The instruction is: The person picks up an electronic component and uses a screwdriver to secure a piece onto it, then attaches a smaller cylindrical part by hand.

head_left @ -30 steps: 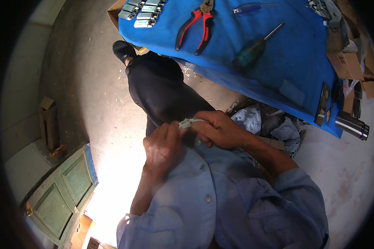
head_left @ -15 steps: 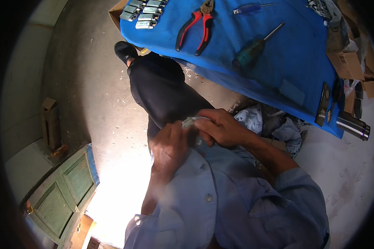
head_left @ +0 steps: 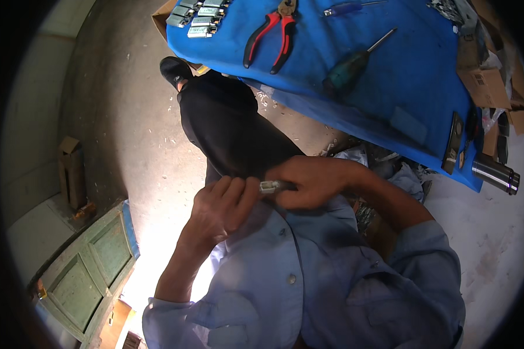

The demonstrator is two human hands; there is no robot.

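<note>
Over my lap, both hands meet on a small pale grey-green rectangular piece [head_left: 269,187] with a dark right end. My left hand [head_left: 222,205] is closed on its left end, knuckles up. From the other side, my right hand [head_left: 311,180] closes around the dark end, and its fingertips are hidden beneath the hand. On the blue-covered table [head_left: 314,46] ahead lie pliers [head_left: 272,38] with red-and-black handles. To their right are a green-handled screwdriver [head_left: 355,64] and a blue-handled screwdriver [head_left: 350,9]. Several similar small pieces [head_left: 202,21] sit in rows at the table's far left.
A shiny metal cylinder [head_left: 495,174] and a flat dark blade-like tool [head_left: 453,143] are at the table's right corner. Cardboard boxes [head_left: 488,87] stack along the right. Crumpled plastic bags [head_left: 403,180] lie under the table edge. A green panelled wooden piece [head_left: 90,273] stands at lower left.
My right hand has turned over, its back now covering more of the piece. My left hand and forearm have shifted left and slightly down. The piece is now level between both hands.
</note>
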